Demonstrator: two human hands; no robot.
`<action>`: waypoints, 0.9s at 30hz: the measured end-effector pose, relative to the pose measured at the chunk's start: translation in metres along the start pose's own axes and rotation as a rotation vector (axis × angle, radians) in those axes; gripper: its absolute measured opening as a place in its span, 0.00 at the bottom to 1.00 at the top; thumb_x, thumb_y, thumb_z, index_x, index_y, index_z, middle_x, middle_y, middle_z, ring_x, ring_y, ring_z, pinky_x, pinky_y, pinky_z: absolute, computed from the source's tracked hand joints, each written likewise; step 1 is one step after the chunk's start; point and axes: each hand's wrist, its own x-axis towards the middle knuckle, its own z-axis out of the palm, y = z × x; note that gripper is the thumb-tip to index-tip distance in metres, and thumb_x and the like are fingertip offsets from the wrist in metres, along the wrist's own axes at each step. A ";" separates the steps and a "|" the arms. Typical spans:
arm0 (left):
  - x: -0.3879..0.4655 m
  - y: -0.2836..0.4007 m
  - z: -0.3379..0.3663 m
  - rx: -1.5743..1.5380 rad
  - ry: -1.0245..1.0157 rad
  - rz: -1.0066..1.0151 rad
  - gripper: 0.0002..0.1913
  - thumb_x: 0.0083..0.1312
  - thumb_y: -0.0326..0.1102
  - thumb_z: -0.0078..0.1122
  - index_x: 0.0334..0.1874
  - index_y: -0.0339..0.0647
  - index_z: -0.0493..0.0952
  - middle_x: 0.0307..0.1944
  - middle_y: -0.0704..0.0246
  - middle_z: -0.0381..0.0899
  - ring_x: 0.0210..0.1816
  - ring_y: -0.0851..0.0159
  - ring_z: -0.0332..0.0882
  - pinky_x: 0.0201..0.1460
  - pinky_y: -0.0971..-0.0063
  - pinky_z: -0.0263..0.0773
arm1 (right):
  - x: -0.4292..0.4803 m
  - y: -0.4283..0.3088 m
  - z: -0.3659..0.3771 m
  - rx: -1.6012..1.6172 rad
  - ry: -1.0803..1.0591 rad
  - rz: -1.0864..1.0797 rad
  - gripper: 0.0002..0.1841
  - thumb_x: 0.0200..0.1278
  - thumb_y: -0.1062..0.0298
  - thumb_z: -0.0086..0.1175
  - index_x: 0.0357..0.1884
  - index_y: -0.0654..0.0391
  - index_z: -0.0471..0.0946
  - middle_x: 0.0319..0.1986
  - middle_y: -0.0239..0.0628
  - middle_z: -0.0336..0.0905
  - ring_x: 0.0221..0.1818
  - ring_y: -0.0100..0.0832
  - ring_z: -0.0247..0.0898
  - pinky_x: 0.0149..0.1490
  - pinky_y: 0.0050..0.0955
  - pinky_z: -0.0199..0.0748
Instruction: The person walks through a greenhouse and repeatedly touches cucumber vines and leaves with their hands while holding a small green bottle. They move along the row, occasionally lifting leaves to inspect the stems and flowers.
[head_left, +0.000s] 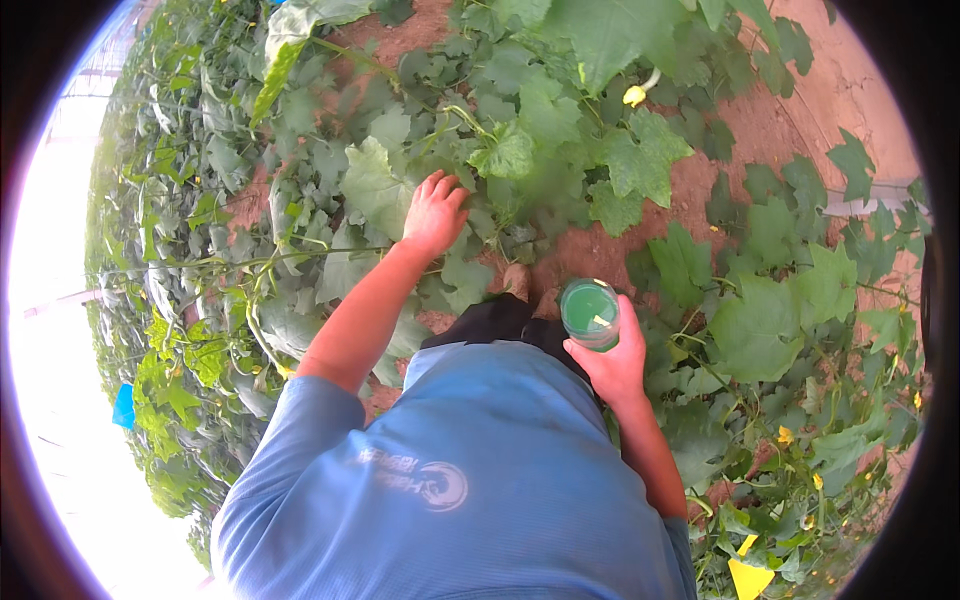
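My right hand (616, 358) is closed around a clear round cup (590, 313) of green liquid, held upright in front of my waist with a small yellow piece inside. My left hand (436, 212) reaches into the vines, its fingers bent over the edge of a broad green leaf (375, 187); whether it grips anything beneath the fingers is hidden. Up and to the right of the left hand, a yellow flower (634, 96) hangs on a pale stem among large lobed leaves.
Leafy climbing vines stand close on both sides, with stems crossing at the left. Reddish soil (592, 251) shows around my shoes (517, 280). A blue card (124, 406) hangs at the far left, a yellow card (750, 579) at the lower right. A pale wall or path (847, 82) lies at the upper right.
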 end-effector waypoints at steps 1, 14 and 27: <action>-0.003 -0.005 0.001 0.010 -0.004 -0.003 0.22 0.63 0.34 0.72 0.61 0.46 0.82 0.70 0.62 0.75 0.78 0.47 0.63 0.79 0.50 0.63 | 0.002 -0.002 0.002 0.008 0.002 -0.019 0.38 0.52 0.73 0.78 0.66 0.63 0.72 0.53 0.38 0.83 0.55 0.30 0.80 0.62 0.34 0.79; -0.018 -0.069 0.018 -0.031 0.105 0.023 0.19 0.63 0.28 0.64 0.57 0.45 0.84 0.61 0.64 0.82 0.71 0.50 0.72 0.78 0.52 0.65 | 0.039 -0.045 0.041 0.057 0.011 0.010 0.34 0.50 0.71 0.78 0.61 0.60 0.77 0.50 0.38 0.85 0.53 0.31 0.82 0.60 0.34 0.79; 0.011 -0.079 0.070 -0.291 -0.460 -0.106 0.17 0.72 0.29 0.56 0.60 0.42 0.84 0.55 0.51 0.86 0.58 0.43 0.83 0.65 0.54 0.77 | 0.035 -0.030 0.051 0.060 0.170 0.090 0.37 0.51 0.70 0.80 0.65 0.61 0.75 0.53 0.37 0.84 0.54 0.30 0.80 0.62 0.34 0.78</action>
